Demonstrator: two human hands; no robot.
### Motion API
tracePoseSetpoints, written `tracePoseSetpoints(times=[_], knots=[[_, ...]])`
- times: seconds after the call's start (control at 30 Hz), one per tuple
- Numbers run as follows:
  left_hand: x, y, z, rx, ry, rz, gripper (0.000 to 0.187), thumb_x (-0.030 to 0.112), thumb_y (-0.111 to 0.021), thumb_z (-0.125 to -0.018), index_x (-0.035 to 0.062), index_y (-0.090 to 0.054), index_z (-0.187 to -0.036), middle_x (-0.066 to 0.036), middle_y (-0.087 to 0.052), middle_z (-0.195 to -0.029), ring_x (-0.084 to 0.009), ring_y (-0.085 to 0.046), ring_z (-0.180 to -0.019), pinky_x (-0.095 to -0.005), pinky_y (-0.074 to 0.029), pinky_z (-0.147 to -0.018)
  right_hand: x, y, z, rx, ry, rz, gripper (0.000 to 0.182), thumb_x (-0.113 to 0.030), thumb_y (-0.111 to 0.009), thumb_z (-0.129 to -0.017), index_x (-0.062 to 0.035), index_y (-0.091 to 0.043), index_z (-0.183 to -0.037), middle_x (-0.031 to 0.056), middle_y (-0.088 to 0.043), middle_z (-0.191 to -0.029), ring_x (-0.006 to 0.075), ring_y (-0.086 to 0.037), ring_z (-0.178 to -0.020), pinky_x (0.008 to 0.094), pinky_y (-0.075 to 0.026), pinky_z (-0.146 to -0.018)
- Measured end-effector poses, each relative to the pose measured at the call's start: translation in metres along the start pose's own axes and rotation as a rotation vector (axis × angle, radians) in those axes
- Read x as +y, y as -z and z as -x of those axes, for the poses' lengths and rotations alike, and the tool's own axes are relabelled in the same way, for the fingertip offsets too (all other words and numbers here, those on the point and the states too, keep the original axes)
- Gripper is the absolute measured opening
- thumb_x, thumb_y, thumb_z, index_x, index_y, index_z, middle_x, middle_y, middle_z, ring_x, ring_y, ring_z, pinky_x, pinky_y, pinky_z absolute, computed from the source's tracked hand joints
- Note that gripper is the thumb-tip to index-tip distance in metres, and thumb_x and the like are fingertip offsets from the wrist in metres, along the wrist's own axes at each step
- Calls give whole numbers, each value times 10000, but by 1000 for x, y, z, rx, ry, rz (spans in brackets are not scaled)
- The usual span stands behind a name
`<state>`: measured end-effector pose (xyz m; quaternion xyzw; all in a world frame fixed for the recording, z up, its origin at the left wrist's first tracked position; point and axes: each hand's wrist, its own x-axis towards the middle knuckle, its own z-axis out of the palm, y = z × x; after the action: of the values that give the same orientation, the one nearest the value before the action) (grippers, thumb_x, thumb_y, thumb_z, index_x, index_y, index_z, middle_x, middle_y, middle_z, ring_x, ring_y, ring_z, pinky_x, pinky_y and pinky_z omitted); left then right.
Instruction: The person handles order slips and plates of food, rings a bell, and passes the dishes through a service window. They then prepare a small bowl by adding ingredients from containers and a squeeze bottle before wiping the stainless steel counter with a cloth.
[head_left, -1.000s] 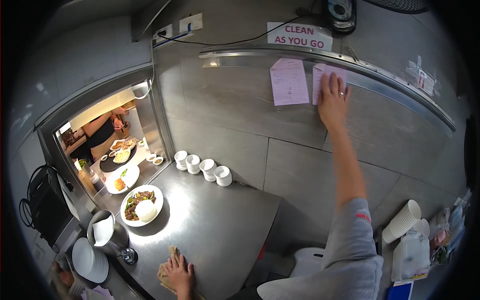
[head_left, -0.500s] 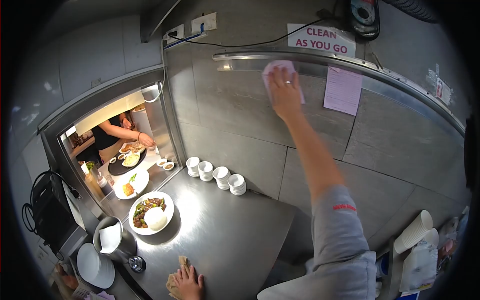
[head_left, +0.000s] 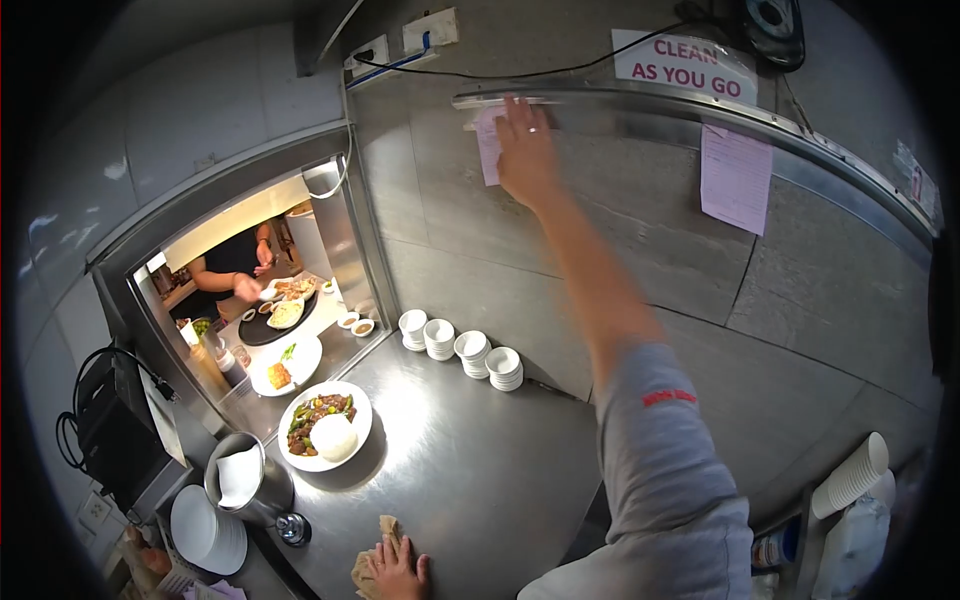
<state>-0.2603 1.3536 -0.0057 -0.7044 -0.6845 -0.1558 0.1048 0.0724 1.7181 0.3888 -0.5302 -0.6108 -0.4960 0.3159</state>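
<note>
My right hand (head_left: 526, 150) reaches up to the metal ticket rail (head_left: 640, 100) on the wall, its fingers flat over a pink order slip (head_left: 489, 146) near the rail's left end. A second pink slip (head_left: 735, 178) hangs further right under the rail. My left hand (head_left: 398, 571) rests on a brown cloth (head_left: 372, 556) at the near edge of the steel counter (head_left: 470, 470). A white plate with rice and a dark stir-fry (head_left: 325, 422) sits on the counter by the serving hatch.
Small white bowls (head_left: 460, 350) are stacked along the wall. Through the hatch a person's arm (head_left: 240, 285) reaches over a dark tray of food (head_left: 280, 315); another plate (head_left: 284, 364) lies beside it. A metal pot (head_left: 245, 480), plate stack (head_left: 207, 530) and paper cups (head_left: 850, 475) stand around.
My right hand has slid leftwards along the rail, carrying one pink slip from beside the other to the rail's left end. My left hand stays on the cloth.
</note>
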Motion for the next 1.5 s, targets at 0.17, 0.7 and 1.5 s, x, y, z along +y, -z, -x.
tracePoseSetpoints(times=[0.17,0.7,1.5], knots=[[-5,-8,0,4,-9,17,496,418,-545,-825,161,-524,-1249,-88,-451,-1347,-296,-430,-1171,-451,-270,-1008,64,93,40,265,-155,54,426,-138,-559,-795,14,-483,-1186,198,-324,-1394,333,-262,-1324,505,-198,-1077],[-3,-22,7,-69,141,224,511,419,-581,-798,156,-543,-1234,-149,-431,-1350,-338,-373,-1251,-480,-206,-1066,87,59,79,147,-49,230,457,-143,-518,-812,-27,-477,-1252,157,-419,-1336,332,-381,-1249,541,-228,-1047],[104,-47,44,70,-507,121,195,169,-520,-805,164,-562,-996,-15,-550,-903,-198,-575,-852,-346,-452,-686,1,185,461,-523,-515,-541,444,-106,-617,-767,-15,-475,-1179,196,-479,-1214,372,-432,-1162,480,-317,-989]])
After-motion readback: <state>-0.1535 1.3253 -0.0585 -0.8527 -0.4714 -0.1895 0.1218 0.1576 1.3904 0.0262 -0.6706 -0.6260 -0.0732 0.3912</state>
